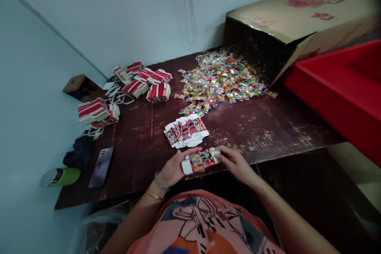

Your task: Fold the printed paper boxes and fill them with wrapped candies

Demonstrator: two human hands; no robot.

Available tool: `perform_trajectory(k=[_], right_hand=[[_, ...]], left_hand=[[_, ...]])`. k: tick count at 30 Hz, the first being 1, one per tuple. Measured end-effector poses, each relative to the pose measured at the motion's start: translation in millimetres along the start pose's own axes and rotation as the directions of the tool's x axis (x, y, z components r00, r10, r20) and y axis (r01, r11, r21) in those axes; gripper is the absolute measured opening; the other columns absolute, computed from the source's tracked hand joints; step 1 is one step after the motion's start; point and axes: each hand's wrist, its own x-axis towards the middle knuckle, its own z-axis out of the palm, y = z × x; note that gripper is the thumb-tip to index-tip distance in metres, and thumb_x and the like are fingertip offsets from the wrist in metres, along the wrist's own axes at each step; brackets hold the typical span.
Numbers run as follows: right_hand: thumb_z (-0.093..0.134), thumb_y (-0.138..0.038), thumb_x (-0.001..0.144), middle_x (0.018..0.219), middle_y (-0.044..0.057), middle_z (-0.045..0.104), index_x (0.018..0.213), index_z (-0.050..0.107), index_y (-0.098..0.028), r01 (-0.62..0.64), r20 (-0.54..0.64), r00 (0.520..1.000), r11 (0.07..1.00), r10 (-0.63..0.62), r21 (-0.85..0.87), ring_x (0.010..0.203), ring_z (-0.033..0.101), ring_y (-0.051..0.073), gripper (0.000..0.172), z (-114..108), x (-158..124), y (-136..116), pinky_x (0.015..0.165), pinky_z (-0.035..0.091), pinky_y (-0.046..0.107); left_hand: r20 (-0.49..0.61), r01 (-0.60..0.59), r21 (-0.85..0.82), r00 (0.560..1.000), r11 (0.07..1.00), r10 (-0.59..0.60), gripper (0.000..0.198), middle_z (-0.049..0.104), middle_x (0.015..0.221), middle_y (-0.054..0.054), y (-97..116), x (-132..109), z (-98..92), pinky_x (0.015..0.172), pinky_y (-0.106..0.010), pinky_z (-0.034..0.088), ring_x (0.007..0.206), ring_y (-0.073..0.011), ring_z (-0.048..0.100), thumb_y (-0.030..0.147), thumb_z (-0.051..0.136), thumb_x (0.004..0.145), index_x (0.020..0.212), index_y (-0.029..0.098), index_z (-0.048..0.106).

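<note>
Between both hands, just over the table's front edge, is a small printed candy box (203, 160), red and multicoloured with white end flaps. My left hand (174, 168) holds its left side, fingers behind it and a bracelet at the wrist. The fingers of my right hand (233, 162) pinch the white flap at its right end. Right beyond my hands lies a fanned stack of flat candy boxes (187, 131). Behind that stack spreads a large heap of small wrapped candies (220, 77) in bright colours.
A cardboard carton (297, 16) lies with its open side facing the candies. A red plastic bin (336, 91) stands at the right edge. Bundles of red-and-white boxes (135, 87), white cables (117, 94), a phone (101, 167) and a green bottle (69, 176) occupy the left side.
</note>
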Motion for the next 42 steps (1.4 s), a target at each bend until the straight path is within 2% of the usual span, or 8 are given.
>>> perform_trajectory(k=[4, 8, 13, 19, 29, 34, 37, 42], right_hand=[[0.046, -0.026, 0.094, 0.093, 0.006, 0.067, 0.107, 0.065, -0.022, 0.360, 0.312, 0.920, 0.824, -0.236, -0.437, 0.084, 0.060, 0.018, 0.024, -15.0, 5.4, -23.1, 0.076, 0.048, 0.031], [0.050, -0.023, 0.091, 0.116, 0.011, 0.062, 0.119, 0.060, -0.022, 0.398, 0.052, 0.866, 0.623, -0.498, -0.673, 0.107, 0.051, 0.025, 0.029, 8.6, 2.6, -5.0, 0.090, 0.044, 0.045], [0.060, -0.019, 0.085, 0.130, 0.006, 0.055, 0.110, 0.063, -0.029, 0.355, -0.066, 0.825, 0.605, -0.561, -0.713, 0.122, 0.042, 0.029, 0.027, 31.0, -12.8, 22.3, 0.101, 0.035, 0.054], [0.064, -0.026, 0.083, 0.126, 0.007, 0.057, 0.084, 0.063, -0.023, 0.172, -0.191, 0.931, 0.835, -0.312, -0.523, 0.123, 0.041, 0.028, 0.003, 36.1, -13.9, 7.7, 0.100, 0.036, 0.050], [0.062, -0.032, 0.084, 0.124, 0.008, 0.057, 0.069, 0.070, -0.020, 0.202, 0.264, 0.959, 0.897, -0.100, -0.394, 0.115, 0.051, 0.026, 0.021, 11.0, -6.5, -10.1, 0.096, 0.040, 0.043], [0.058, -0.024, 0.086, 0.081, 0.003, 0.064, 0.077, 0.064, -0.018, 0.053, 0.192, 0.981, 0.960, 0.001, -0.276, 0.074, 0.058, 0.016, 0.012, 12.8, -13.9, -4.7, 0.069, 0.045, 0.027], [0.060, -0.026, 0.084, 0.078, 0.000, 0.063, 0.081, 0.061, -0.018, -0.006, 0.122, 0.992, 0.977, 0.033, -0.212, 0.073, 0.056, 0.016, 0.008, 18.7, -23.6, 6.3, 0.068, 0.044, 0.026], [0.060, -0.044, 0.084, 0.067, -0.006, 0.055, 0.103, 0.051, -0.023, -0.217, -0.024, 0.970, 0.910, 0.241, 0.353, 0.052, 0.050, 0.010, 0.029, 26.3, -34.5, 26.7, 0.051, 0.042, 0.021]], left_hand=[[0.197, 0.355, 0.227, 0.895, 0.907, -0.400, 0.036, 0.071, 0.087, -0.009, -9.0, -0.9, -0.7, 0.074, -0.031, 0.049, 0.078, -0.0196, 0.065, 0.034, 0.076, 0.066, 0.093, 0.013, 0.067], [0.034, 0.240, 0.153, 0.968, 0.959, -0.247, 0.028, 0.067, 0.068, -0.004, -35.0, 3.9, 11.6, 0.065, -0.028, 0.048, 0.063, -0.0150, 0.063, 0.035, 0.073, 0.068, 0.079, 0.012, 0.064], [-0.097, 0.230, 0.237, 0.972, 0.944, -0.212, 0.028, 0.065, 0.063, 0.000, -38.0, 2.0, 13.7, 0.061, -0.029, 0.048, 0.059, -0.0145, 0.061, 0.027, 0.077, 0.062, 0.079, 0.014, 0.059], [-0.107, 0.199, 0.406, 0.980, 0.892, -0.171, 0.021, 0.061, 0.061, 0.004, -34.8, 6.0, 13.5, 0.056, -0.025, 0.044, 0.056, -0.0118, 0.056, 0.015, 0.069, 0.063, 0.081, 0.015, 0.057], [-0.051, 0.062, 0.603, 0.998, 0.795, -0.039, 0.030, 0.060, 0.071, 0.002, -56.9, 17.0, 6.1, 0.063, -0.024, 0.042, 0.065, -0.0117, 0.049, 0.026, 0.079, 0.057, 0.079, 0.012, 0.064], [-0.143, 0.052, 0.681, 0.988, 0.730, 0.062, 0.028, 0.056, 0.066, 0.003, -72.6, 5.3, 1.9, 0.061, -0.022, 0.041, 0.064, -0.0113, 0.048, 0.037, 0.073, 0.067, 0.070, 0.012, 0.060], [-0.158, -0.062, 0.605, 0.968, 0.793, 0.196, 0.031, 0.060, 0.078, 0.002, -74.7, -6.0, -2.7, 0.070, -0.023, 0.045, 0.073, -0.0125, 0.056, 0.034, 0.065, 0.077, 0.101, 0.018, 0.054], [-0.135, -0.133, 0.631, 0.951, 0.764, 0.278, 0.041, 0.060, 0.081, 0.001, -71.2, -14.2, -9.0, 0.073, -0.025, 0.047, 0.075, -0.0128, 0.061, 0.030, 0.062, 0.081, 0.116, 0.020, 0.043]])
